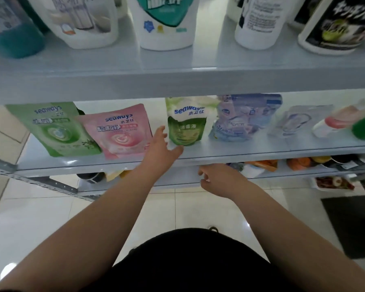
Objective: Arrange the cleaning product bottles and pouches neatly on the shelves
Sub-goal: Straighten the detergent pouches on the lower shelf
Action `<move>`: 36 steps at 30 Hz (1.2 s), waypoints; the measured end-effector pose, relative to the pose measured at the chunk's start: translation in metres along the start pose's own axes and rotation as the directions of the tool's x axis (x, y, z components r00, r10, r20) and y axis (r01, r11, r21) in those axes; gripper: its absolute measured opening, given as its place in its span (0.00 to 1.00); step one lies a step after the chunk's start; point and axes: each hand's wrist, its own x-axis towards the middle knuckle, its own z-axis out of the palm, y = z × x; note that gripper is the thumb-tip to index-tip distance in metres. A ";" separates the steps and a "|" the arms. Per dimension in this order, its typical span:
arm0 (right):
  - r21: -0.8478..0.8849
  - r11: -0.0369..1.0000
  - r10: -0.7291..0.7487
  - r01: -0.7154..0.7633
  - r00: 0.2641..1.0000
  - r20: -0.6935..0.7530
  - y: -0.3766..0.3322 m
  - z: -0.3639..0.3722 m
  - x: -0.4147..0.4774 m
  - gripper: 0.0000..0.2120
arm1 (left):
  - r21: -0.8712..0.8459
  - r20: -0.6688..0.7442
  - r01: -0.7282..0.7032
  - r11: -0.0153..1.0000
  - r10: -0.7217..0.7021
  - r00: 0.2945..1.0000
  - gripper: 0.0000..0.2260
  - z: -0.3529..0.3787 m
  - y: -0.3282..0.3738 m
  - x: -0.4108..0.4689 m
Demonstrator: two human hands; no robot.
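On the middle shelf (230, 151) stand several pouches: a green pouch (55, 129) at the left, a pink pouch (120, 131) leaning beside it, a small green-and-white pouch (185, 121) and a blue pouch (242, 116). My left hand (163, 147) reaches over the shelf between the pink pouch and the small green-and-white one, fingers spread, holding nothing. My right hand (217, 180) hovers below the shelf's front edge, fingers loose and empty. Large bottles, among them a white one with a green label (167, 22), stand on the upper shelf (177, 81).
A clear pouch (297, 121) and a tipped pink-and-white bottle (335, 123) lie at the right of the middle shelf. A lower shelf holds mixed goods (299, 163). A dark mat (354, 224) lies on the tiled floor at the right.
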 end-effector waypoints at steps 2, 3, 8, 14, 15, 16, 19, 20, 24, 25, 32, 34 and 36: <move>-0.010 0.999 -0.038 0.039 0.999 0.039 0.016 -0.006 0.000 0.16 | -0.126 -0.084 0.041 0.991 -0.052 0.995 0.36 0.014 0.018 0.015; -0.014 0.998 -0.053 0.054 0.997 0.060 0.024 -0.008 0.000 0.16 | -0.200 -0.117 0.059 0.978 -0.084 0.990 0.33 0.019 0.026 0.022; -0.019 0.992 -0.126 0.128 0.989 0.083 0.054 -0.019 -0.005 0.17 | -0.318 -0.221 0.081 0.945 -0.157 0.962 0.18 0.034 0.030 0.037; 0.206 0.969 -0.133 0.137 0.991 -0.034 0.070 -0.009 -0.006 0.18 | -0.253 -0.340 -0.011 0.968 -0.078 0.937 0.12 0.042 0.022 -0.005; 0.277 0.951 -0.115 0.134 0.990 -0.086 0.069 -0.008 -0.006 0.21 | -0.256 -0.340 0.002 0.967 -0.092 0.936 0.10 0.041 0.021 -0.014; 0.380 0.916 -0.087 0.132 0.987 -0.133 0.066 -0.009 -0.008 0.24 | -0.240 -0.336 0.022 0.970 -0.104 0.936 0.09 0.039 0.022 -0.024; 0.780 0.616 -0.021 0.113 0.992 -0.126 0.048 -0.016 -0.014 0.31 | -0.238 -0.286 0.040 0.971 -0.110 0.952 0.09 0.032 0.023 -0.058; 0.874 0.475 -0.021 0.107 0.994 -0.110 0.039 -0.019 -0.017 0.29 | -0.261 -0.257 0.049 0.964 -0.118 0.959 0.09 0.030 0.024 -0.071; 0.985 -0.025 0.031 0.169 0.985 -0.168 -0.002 -0.019 -0.031 0.07 | -0.298 -0.190 0.040 0.954 -0.100 0.977 0.11 0.022 0.020 -0.113; 0.980 -0.063 0.066 0.190 0.980 -0.186 -0.013 -0.019 -0.036 0.06 | -0.324 -0.180 0.033 0.946 -0.095 0.979 0.10 0.019 0.016 -0.120; 0.917 -0.303 0.192 0.259 0.959 -0.207 -0.074 0.001 -0.062 0.07 | -0.197 0.049 0.212 0.957 -0.207 0.977 0.20 -0.006 -0.020 -0.155; 0.901 -0.352 0.183 0.253 0.963 -0.199 -0.093 0.004 -0.073 0.08 | -0.190 -0.004 0.203 0.961 -0.207 0.978 0.19 -0.011 -0.024 -0.163; 0.883 -0.402 0.136 0.243 0.969 -0.205 -0.109 0.003 -0.085 0.09 | -0.213 -0.026 0.186 0.959 -0.196 0.980 0.22 -0.020 -0.027 -0.166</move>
